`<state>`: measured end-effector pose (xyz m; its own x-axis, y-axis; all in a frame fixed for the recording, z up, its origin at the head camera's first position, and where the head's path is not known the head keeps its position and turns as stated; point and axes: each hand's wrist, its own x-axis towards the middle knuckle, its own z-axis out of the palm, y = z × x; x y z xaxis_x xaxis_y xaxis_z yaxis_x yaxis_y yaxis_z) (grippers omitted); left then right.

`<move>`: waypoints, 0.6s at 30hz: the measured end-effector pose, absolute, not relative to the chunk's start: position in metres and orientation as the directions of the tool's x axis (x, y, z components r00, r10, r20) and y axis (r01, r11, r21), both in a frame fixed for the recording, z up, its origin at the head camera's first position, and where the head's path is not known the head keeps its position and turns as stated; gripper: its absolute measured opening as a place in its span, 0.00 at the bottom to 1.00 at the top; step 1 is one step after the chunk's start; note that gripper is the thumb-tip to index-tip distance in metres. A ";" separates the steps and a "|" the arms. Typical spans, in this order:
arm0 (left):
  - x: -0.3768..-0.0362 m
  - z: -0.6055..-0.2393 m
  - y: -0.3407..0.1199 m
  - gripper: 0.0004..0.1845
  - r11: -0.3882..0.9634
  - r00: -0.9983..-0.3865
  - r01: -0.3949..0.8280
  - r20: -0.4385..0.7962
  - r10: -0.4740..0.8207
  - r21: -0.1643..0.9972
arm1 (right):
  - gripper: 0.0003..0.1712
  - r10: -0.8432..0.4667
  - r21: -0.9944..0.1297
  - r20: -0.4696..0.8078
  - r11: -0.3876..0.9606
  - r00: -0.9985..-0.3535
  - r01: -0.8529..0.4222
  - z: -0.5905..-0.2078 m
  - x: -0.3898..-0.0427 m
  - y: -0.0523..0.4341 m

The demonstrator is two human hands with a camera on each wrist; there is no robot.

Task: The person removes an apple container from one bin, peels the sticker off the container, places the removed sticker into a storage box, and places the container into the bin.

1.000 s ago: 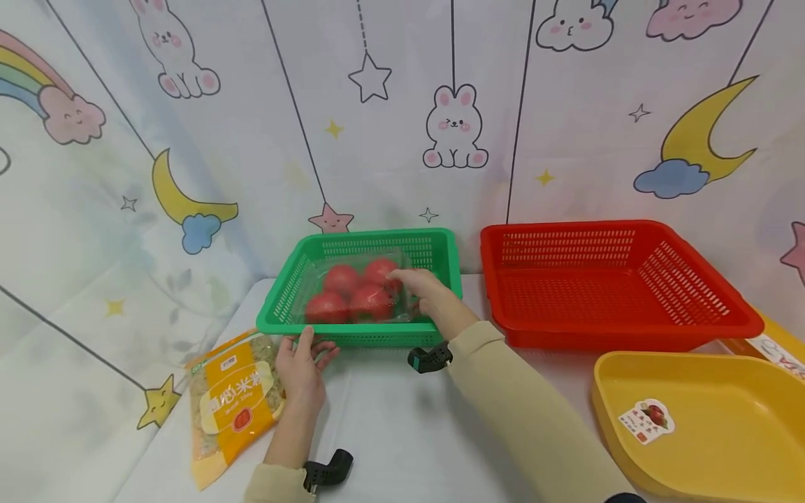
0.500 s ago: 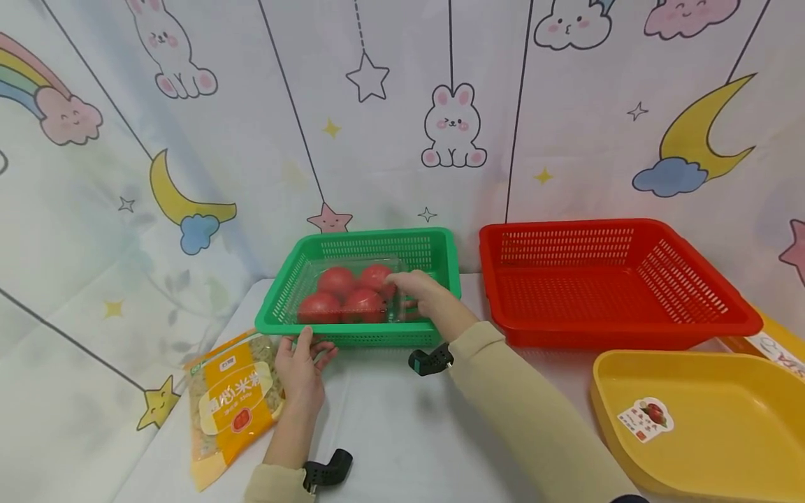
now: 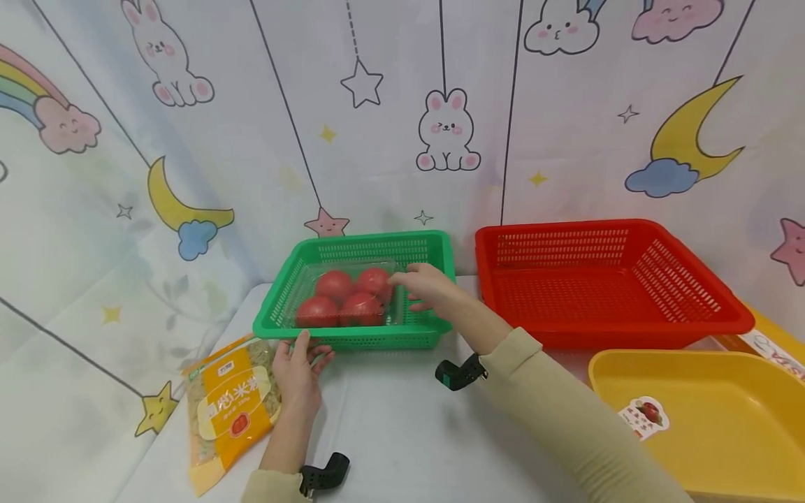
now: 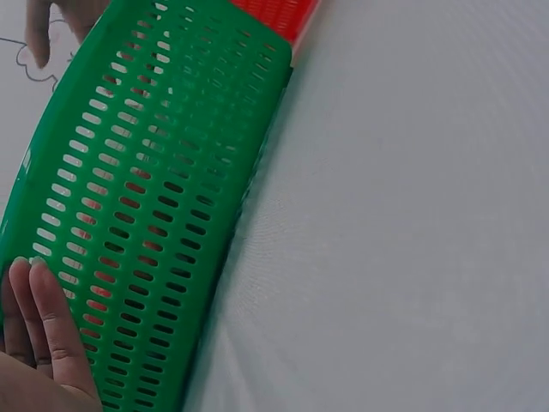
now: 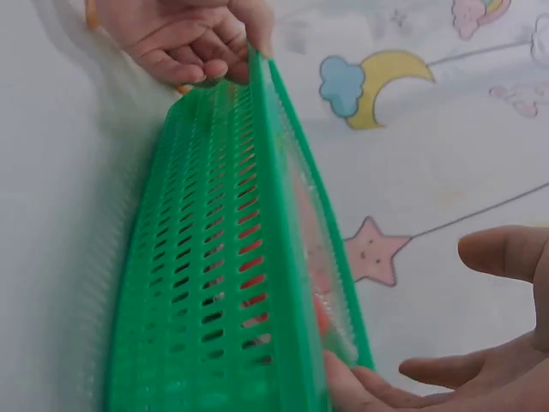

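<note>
A clear plastic box of red tomatoes (image 3: 342,300) lies inside the green basket (image 3: 377,340). My right hand (image 3: 423,288) hovers over the basket's right side, just right of the box, with relaxed spread fingers and nothing in it. In the right wrist view my right hand (image 5: 515,360) is open beside the basket rim (image 5: 274,257). My left hand (image 3: 300,367) grips the basket's front left rim, thumb on top. Its fingers (image 4: 47,330) lie against the slotted wall (image 4: 146,215), and my left hand (image 5: 184,39) also shows pinching the rim in the right wrist view.
An empty red basket (image 3: 685,279) stands right of the green one. A yellow tray (image 3: 711,419) with a sticker sits at the front right. A yellow food bag (image 3: 229,405) lies left of my left hand on the white table (image 3: 402,433). A cartoon backdrop closes the back.
The tomato box has sunk into the green basket. My right hand has let it go and drawn back a little to the right. The left hand keeps its hold on the rim.
</note>
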<state>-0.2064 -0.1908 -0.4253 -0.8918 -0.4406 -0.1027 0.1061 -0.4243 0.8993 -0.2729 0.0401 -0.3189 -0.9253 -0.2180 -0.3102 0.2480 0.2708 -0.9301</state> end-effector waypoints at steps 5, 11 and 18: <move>-0.205 -0.423 -0.191 0.09 -0.414 -0.893 0.102 -0.100 -0.439 0.904 | 0.35 -0.271 -0.957 -0.250 0.214 -0.930 0.195 -0.313 -0.256 0.056; -0.197 -0.421 -0.188 0.13 -0.397 -0.910 0.064 -0.110 -0.399 0.915 | 0.31 -0.304 -0.971 -0.208 0.183 -0.930 0.157 -0.314 -0.232 0.075; -0.182 -0.422 -0.176 0.19 -0.308 -0.962 -0.028 -0.109 -0.250 0.951 | 0.30 -0.336 -0.977 -0.131 0.204 -0.933 0.064 -0.315 -0.214 0.101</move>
<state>-0.1823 -0.1758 -0.4225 -0.9621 -0.2500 -0.1089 -0.0276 -0.3080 0.9510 -0.2138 0.1006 -0.3148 -0.9327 -0.3361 -0.1309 0.0637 0.2037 -0.9770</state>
